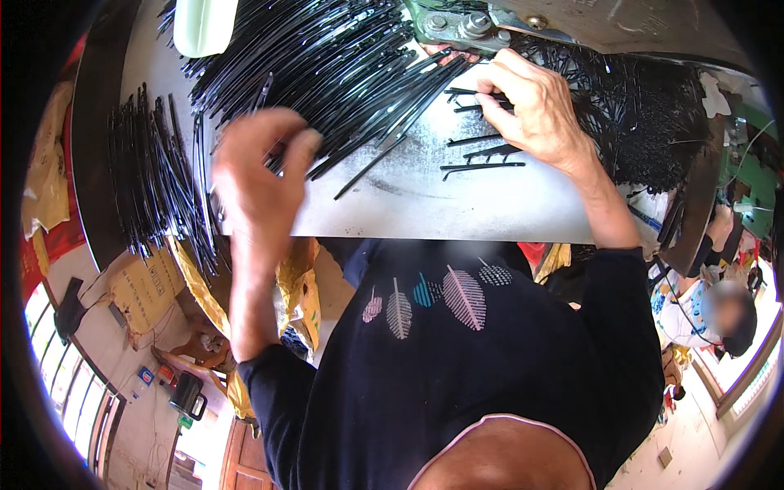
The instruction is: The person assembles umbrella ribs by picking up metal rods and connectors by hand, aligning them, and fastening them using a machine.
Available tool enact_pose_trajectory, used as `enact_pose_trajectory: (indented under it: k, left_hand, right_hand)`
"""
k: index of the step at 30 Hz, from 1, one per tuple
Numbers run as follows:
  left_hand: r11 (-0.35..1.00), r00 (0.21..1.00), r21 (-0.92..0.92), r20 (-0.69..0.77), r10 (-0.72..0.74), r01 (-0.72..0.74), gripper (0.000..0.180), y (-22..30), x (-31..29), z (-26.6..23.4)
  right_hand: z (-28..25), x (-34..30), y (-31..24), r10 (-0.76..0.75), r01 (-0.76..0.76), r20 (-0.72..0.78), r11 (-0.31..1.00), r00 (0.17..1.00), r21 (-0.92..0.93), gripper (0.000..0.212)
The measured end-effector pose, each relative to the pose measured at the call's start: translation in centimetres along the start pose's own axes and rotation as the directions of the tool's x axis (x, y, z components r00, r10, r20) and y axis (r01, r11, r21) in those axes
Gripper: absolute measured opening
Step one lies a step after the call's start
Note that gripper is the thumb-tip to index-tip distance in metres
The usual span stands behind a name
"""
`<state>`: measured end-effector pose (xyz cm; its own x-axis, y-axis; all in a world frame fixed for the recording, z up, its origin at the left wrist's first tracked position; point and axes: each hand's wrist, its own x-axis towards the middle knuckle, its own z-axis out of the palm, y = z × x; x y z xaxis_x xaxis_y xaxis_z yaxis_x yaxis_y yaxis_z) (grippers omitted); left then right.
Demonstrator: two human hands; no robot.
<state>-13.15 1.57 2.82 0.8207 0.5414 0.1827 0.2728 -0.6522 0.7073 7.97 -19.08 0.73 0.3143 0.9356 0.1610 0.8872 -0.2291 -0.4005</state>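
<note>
A large heap of thin black strips (pixel 310 73) lies slantwise across the metal worktable (pixel 392 212). Over the heap's left edge is my left hand (pixel 263 167), its curled fingers smeared by motion, so whether it holds a strip does not show. My right hand (pixel 535 110) is beside the metal machine part (pixel 469 26), thumb and fingers pinched close together at the ends of dark strips; what exactly they grip is hidden. Below the right fingertips lie a few short black pieces (pixel 483 167). One strip (pixel 367 170) sticks out from the heap toward me.
More strips (pixel 155 171) hang over the table's left edge. A pale green plastic scoop or tray (pixel 204 24) rests on the heap. To the right is a tangled pile of black pieces (pixel 653 114). Yellow sacking (pixel 298 286) hangs below the table. Another person (pixel 719 318) sits far right.
</note>
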Motion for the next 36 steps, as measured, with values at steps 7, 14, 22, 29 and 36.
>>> enact_pose_trajectory:
  k: [7, 14, 22, 29, 36]
  left_hand:
    - [0.96, 0.987, 0.23, 0.077, 0.144, -0.158, 0.013, 1.5, -5.0, 4.2]
    - [0.97, 0.974, 0.104, 0.078, 0.211, -0.218, 0.018, 4.1, -1.3, 5.5]
    - [0.855, 0.996, -0.512, -0.012, 0.089, -0.082, 0.008, 4.9, 1.5, 7.8]
    - [0.946, 0.993, -0.305, 0.005, 0.115, -0.108, 0.014, 3.5, 3.3, 6.8]
    - [0.871, 0.937, 0.383, -0.038, 0.348, -0.308, 0.012, 0.6, 4.1, 7.3]
  right_hand:
    - [-0.7, -0.3, -1.2, 0.032, -0.025, -0.083, 0.996, 0.996, 0.085, 0.01]
    - [-0.5, -0.2, -3.5, 0.043, -0.013, -0.138, 0.978, 0.989, 0.208, 0.01]
    - [-1.0, -0.6, -3.8, 0.294, -0.308, 0.125, 0.739, 0.948, 0.599, 0.022]
    - [0.4, -0.7, -3.2, 0.331, -0.291, 0.135, 0.484, 0.934, 0.825, 0.006]
    - [0.7, -0.1, -3.6, 0.434, -0.414, 0.216, 0.436, 0.874, 0.799, 0.007]
